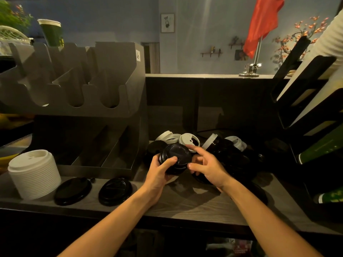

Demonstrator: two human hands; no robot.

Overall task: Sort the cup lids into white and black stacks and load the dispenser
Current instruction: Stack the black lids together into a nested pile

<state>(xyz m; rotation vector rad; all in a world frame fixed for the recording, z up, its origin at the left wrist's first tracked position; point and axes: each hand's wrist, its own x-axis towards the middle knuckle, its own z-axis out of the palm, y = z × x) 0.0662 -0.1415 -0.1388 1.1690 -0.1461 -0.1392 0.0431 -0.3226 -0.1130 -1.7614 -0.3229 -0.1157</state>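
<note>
Lid stack (34, 175) stands before the dispenser (115, 71), loose lids (189, 140) at its right.

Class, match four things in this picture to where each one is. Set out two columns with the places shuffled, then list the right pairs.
Things:
1. white lid stack
2. black lid stack
3. green cup
4. red flag

Places:
A. gripped by the left hand
B. on the back ledge, to the right
C. standing on the counter, far left
D. showing above the top of the dispenser

Pairs: 1-C; 2-A; 3-D; 4-B
</note>
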